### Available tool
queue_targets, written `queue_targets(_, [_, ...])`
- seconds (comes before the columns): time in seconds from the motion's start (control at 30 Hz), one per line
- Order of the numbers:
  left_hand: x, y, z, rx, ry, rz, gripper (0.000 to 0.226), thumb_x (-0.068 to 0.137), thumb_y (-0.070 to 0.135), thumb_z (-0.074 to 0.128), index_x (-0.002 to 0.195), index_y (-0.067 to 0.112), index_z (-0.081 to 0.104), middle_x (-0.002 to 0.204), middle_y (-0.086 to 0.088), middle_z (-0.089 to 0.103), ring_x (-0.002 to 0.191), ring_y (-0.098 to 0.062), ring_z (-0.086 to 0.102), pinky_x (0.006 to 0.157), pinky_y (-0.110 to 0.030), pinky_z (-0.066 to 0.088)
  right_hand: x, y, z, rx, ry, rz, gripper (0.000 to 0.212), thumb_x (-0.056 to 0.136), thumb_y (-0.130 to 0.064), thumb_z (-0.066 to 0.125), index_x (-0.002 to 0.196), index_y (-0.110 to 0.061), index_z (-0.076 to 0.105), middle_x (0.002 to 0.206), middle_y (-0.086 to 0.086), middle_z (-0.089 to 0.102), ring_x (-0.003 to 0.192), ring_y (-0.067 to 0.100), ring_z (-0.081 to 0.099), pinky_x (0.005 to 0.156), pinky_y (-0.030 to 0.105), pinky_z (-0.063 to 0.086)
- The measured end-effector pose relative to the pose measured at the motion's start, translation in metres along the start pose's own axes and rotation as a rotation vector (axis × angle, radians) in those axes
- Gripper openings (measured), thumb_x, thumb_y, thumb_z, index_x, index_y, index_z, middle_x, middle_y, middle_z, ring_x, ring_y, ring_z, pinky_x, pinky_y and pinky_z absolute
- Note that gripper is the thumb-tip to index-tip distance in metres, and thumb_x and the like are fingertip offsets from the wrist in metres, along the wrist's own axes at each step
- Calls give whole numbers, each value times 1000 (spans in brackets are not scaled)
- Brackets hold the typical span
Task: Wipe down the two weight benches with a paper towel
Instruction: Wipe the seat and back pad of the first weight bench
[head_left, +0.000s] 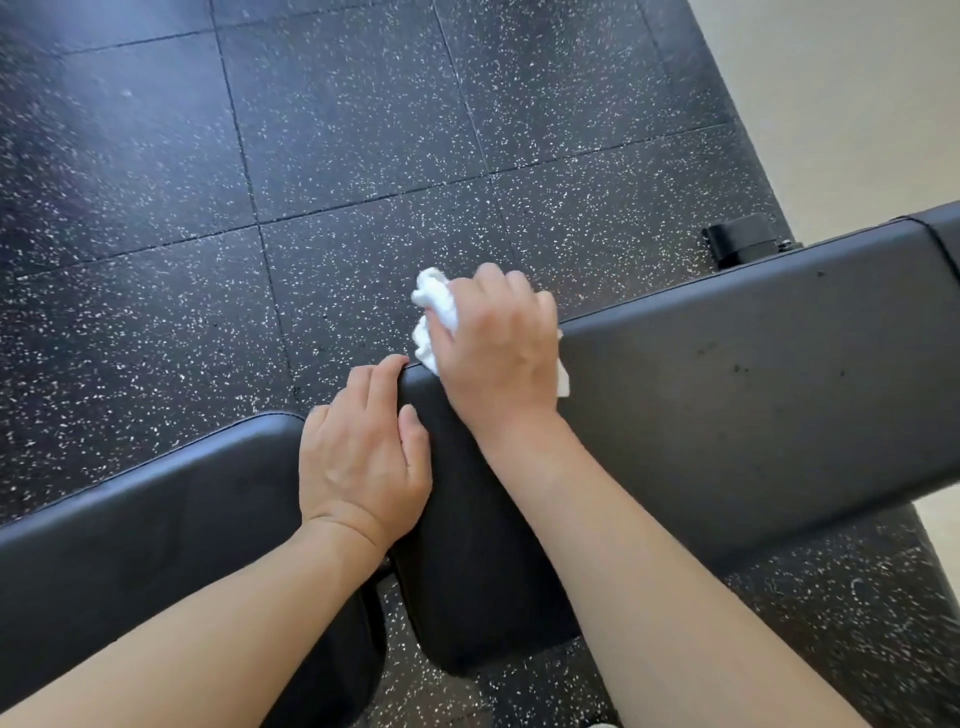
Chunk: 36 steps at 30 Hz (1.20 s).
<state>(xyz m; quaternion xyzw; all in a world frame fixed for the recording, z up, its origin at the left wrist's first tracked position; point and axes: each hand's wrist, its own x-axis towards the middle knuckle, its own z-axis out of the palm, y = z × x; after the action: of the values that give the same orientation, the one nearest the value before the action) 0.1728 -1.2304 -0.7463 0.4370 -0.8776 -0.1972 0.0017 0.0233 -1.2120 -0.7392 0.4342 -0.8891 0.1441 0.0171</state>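
Observation:
A black padded weight bench crosses the view in two pads: a long pad on the right and a second pad on the left, with a narrow gap between them. My right hand holds a crumpled white paper towel and presses it on the far left corner of the long pad. My left hand rests at the gap, its fingers curled over the long pad's left end and its thumb lying on top.
Black rubber floor tiles with white flecks lie beyond the bench. A black frame part with a wheel sits behind the long pad. A pale floor strip runs along the upper right.

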Motion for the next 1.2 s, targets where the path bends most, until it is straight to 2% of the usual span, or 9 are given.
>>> queue_targets(0.2, [-3, -1, 1, 10, 35, 8, 59, 95, 35, 27, 142, 10, 52, 126, -12, 61, 102, -39, 61, 84, -49, 42, -20, 9, -8, 70, 31, -141, 23, 96, -40, 63, 92, -18, 70, 91, 3, 62, 86, 28, 57, 73, 40, 35])
queue_targets(0.37, [-4, -3, -2, 3, 16, 3, 62, 96, 38, 23, 147, 13, 49, 132, -11, 60, 107, -37, 62, 89, -48, 42, -60, 63, -28, -15, 155, 21, 28, 98, -43, 62, 109, -20, 74, 87, 4, 59, 79, 31, 55, 66, 43, 38])
queue_targets(0.57, [-1, -3, -8, 30, -92, 14, 63, 99, 37, 17, 153, 13, 39, 141, -10, 55, 117, -35, 61, 95, -49, 42, -107, -10, -11, 39, 143, 43, 31, 100, -47, 64, 108, -18, 72, 86, 1, 58, 77, 26, 51, 64, 41, 37])
queue_targets(0.63, [-3, -8, -9, 3, -106, 65, 55, 106, 32, 28, 155, 9, 37, 141, -15, 54, 116, -40, 61, 96, -51, 44, -115, -13, -12, 86, 164, 57, 29, 100, -44, 65, 109, -18, 72, 87, 1, 58, 77, 26, 51, 64, 41, 37])
queue_targets(0.73, [-12, -26, -17, 59, -119, 224, 62, 106, 33, 31, 159, 0, 31, 137, -22, 56, 108, -44, 61, 94, -52, 47, -133, 5, -24, 33, 154, -101, 33, 103, -47, 58, 106, -17, 73, 83, 2, 55, 72, 26, 48, 62, 41, 37])
queue_targets(0.8, [-25, -41, -24, 149, -111, 313, 69, 103, 35, 28, 160, -3, 27, 137, -21, 58, 113, -39, 60, 105, -49, 44, -145, 40, -36, -6, 142, -178, 33, 102, -47, 61, 107, -18, 75, 81, 1, 53, 70, 25, 47, 60, 42, 39])
queue_targets(0.97, [-54, -57, -17, 190, -46, 348, 73, 99, 35, 37, 161, -2, 27, 146, -19, 54, 134, -33, 52, 125, -51, 27, -153, 115, -60, -61, 140, 90, 35, 99, -46, 62, 122, -22, 75, 85, 3, 53, 72, 27, 47, 62, 44, 44])
queue_targets(1.07, [-54, -58, -13, 166, 11, 353, 72, 98, 35, 39, 159, -2, 30, 142, -18, 54, 128, -34, 54, 124, -51, 28, -155, 81, -47, -57, 182, 203, 33, 100, -46, 61, 112, -19, 74, 83, 5, 54, 72, 30, 48, 61, 44, 43])
queue_targets(1.2, [-52, -60, -11, 165, 28, 363, 71, 98, 34, 41, 159, -1, 31, 143, -16, 55, 129, -32, 53, 125, -49, 26, -169, 3, -21, -1, 164, 61, 32, 102, -51, 61, 108, -21, 71, 86, 1, 54, 75, 25, 46, 63, 40, 34])
